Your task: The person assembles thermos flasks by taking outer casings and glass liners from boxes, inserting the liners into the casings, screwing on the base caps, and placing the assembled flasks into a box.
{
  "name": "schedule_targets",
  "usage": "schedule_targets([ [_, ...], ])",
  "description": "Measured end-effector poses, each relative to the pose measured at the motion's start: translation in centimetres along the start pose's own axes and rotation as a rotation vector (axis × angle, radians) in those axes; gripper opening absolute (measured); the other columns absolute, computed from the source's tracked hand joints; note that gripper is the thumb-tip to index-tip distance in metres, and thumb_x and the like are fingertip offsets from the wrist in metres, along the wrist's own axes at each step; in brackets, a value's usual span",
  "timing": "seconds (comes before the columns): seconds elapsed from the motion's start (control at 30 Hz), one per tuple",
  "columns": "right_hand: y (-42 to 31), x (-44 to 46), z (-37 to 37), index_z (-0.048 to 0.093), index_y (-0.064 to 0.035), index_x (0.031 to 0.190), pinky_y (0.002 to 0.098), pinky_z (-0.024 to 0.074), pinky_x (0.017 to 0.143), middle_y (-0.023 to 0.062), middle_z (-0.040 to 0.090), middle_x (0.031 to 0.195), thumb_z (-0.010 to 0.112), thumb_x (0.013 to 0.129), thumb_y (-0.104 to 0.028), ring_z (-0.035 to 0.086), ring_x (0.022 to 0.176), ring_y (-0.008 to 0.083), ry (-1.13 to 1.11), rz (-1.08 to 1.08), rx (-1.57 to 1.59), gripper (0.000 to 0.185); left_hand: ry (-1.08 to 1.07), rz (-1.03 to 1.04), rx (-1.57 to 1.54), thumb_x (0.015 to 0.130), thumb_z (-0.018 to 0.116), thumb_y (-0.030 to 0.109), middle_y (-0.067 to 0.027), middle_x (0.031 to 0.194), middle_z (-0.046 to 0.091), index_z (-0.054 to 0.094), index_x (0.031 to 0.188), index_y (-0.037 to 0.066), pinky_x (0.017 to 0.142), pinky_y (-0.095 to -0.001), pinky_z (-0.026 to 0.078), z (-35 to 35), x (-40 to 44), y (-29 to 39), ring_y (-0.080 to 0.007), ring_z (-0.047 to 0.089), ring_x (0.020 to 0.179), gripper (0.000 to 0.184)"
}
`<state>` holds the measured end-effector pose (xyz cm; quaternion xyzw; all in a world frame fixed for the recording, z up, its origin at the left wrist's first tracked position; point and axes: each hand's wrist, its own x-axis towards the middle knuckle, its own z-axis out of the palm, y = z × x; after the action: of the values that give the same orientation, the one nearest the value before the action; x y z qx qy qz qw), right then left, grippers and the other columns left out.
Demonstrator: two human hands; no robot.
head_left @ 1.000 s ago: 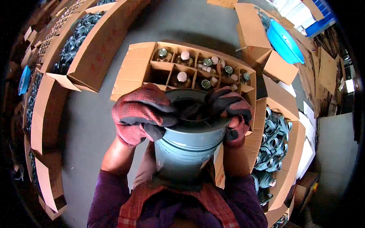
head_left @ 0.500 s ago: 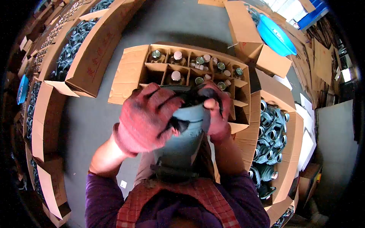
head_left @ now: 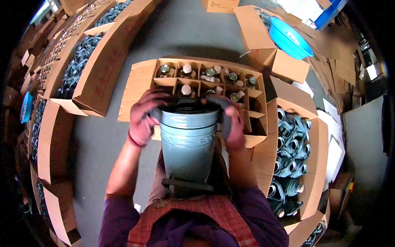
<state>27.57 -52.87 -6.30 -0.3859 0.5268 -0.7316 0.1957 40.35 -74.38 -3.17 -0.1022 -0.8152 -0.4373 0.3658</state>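
Note:
A blue-grey ribbed bucket-like container [head_left: 189,142] with a dark rim stands upright between my knees, above a dark flat bar. Gloved in red and black, my left hand [head_left: 150,117] has its fingers wrapped round the left side of the rim. My right hand [head_left: 228,119], in a matching glove, grips the rim on the right. What lies inside the container is dark and cannot be made out. Just beyond my hands is a cardboard carton [head_left: 138,84] with dividers, holding several capped bottles [head_left: 186,90].
To the right an open carton [head_left: 317,164] holds grey-green strapped bottle-like pieces [head_left: 294,144]. A blue basin [head_left: 290,39] rests on a box at the upper right. Long cartons [head_left: 101,68] of similar pieces line the left. White sheets [head_left: 335,152] lie far right.
The dark top part seen over the container has shifted and the container now shows upright between my hands. My hands went from bunched together to apart, on either side of the rim.

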Motion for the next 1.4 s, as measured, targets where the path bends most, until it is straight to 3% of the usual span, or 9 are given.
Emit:
schedule_targets([
  [0.13,-2.8,1.6,0.0,0.044,0.0021,0.126,0.0371,0.0416,0.094,0.0143,0.054,0.123,0.035,0.091,-0.055,0.056,0.104,0.0259,-0.088,-0.079,0.091,0.068,-0.235,-0.434,-0.335,0.075,0.060,0.053,-0.0153,0.098,0.063,0.062,0.093,-0.001,0.088,-0.0342,0.044,-1.7,2.0,1.9,-0.0266,0.059,0.095,0.057],
  [0.17,0.0,2.5,0.8,0.043,0.0003,0.128,0.0374,0.0421,0.094,0.0145,0.051,0.126,0.035,0.091,-0.055,0.054,0.108,0.0258,0.074,0.043,0.628,0.067,-0.280,0.060,0.232,0.074,0.062,0.050,-0.0143,0.094,0.061,0.063,0.092,0.004,0.085,-0.0370,0.045,-1.5,4.3,4.1,-0.0305,0.059,0.091,0.050],
  [0.23,4.0,2.6,0.6,0.041,-0.0012,0.132,0.0396,0.0408,0.096,0.0150,0.048,0.129,0.038,0.086,-0.063,0.050,0.112,0.0272,-0.034,0.182,0.872,0.077,-0.194,0.122,0.463,0.073,0.063,0.047,-0.0135,0.091,0.061,0.064,0.090,0.008,0.081,-0.0415,0.045,2.3,4.6,8.5,-0.0329,0.057,0.089,0.042],
  [0.47,-2.2,0.3,-0.9,0.040,0.0007,0.130,0.0396,0.0413,0.093,0.0162,0.052,0.123,0.040,0.087,-0.060,0.053,0.109,0.0295,-0.086,-0.108,-0.026,0.075,-0.214,-0.420,-0.436,0.070,0.070,0.046,-0.0152,0.096,0.064,0.062,0.094,0.001,0.084,-0.0384,0.045,-1.0,1.7,0.8,-0.0280,0.060,0.093,0.052],
  [0.57,4.5,3.0,-1.3,0.040,0.0013,0.130,0.0398,0.0400,0.096,0.0165,0.053,0.121,0.037,0.091,-0.052,0.054,0.104,0.0299,-0.304,0.160,1.281,0.065,-0.239,0.088,0.262,0.068,0.069,0.043,-0.0149,0.091,0.062,0.062,0.099,0.007,0.081,-0.0412,0.045,1.9,5.1,7.7,-0.0329,0.059,0.087,0.048],
  [0.73,0.6,-0.2,-4.5,0.044,-0.0001,0.125,0.0372,0.0386,0.095,0.0121,0.056,0.112,0.055,0.088,-0.044,0.053,0.099,0.0246,-0.160,0.273,0.110,0.059,-0.048,0.025,-0.275,0.081,0.056,0.050,-0.0183,0.097,0.064,0.064,0.084,-0.001,0.084,-0.0378,0.045,1.5,0.8,-0.9,-0.0301,0.059,0.094,0.052],
  [0.83,-4.7,0.3,-0.7,0.052,-0.0030,0.119,0.0385,0.0391,0.092,0.0166,0.058,0.109,0.055,0.086,-0.046,0.055,0.103,0.0289,-0.122,-0.283,-0.648,0.055,-0.074,-0.338,-0.694,0.084,0.053,0.046,-0.0184,0.102,0.063,0.062,0.090,-0.003,0.089,-0.0356,0.044,1.0,-0.6,-0.8,-0.0289,0.058,0.099,0.050],
  [1.17,-18.2,4.6,0.8,0.065,-0.0086,0.096,0.0425,0.0428,0.088,0.0153,0.061,0.107,0.060,0.074,-0.024,0.056,0.099,0.0357,-1.060,-0.405,-0.813,0.028,0.048,-0.719,-1.038,0.087,0.052,0.036,-0.0164,0.099,0.064,0.064,0.095,-0.001,0.085,-0.0334,0.045,13.6,-4.1,2.5,-0.0245,0.060,0.094,0.040],
  [1.4,-23.3,-0.3,2.5,0.059,-0.0096,0.099,0.0441,0.0474,0.070,0.0138,0.062,0.082,0.066,0.070,-0.028,0.059,0.082,0.0344,-0.726,0.005,-1.376,0.035,-0.266,-0.732,-0.779,0.087,0.052,0.032,-0.0151,0.096,0.066,0.066,0.096,0.001,0.081,-0.0320,0.047,15.2,-7.0,1.4,-0.0214,0.062,0.089,0.035],
])
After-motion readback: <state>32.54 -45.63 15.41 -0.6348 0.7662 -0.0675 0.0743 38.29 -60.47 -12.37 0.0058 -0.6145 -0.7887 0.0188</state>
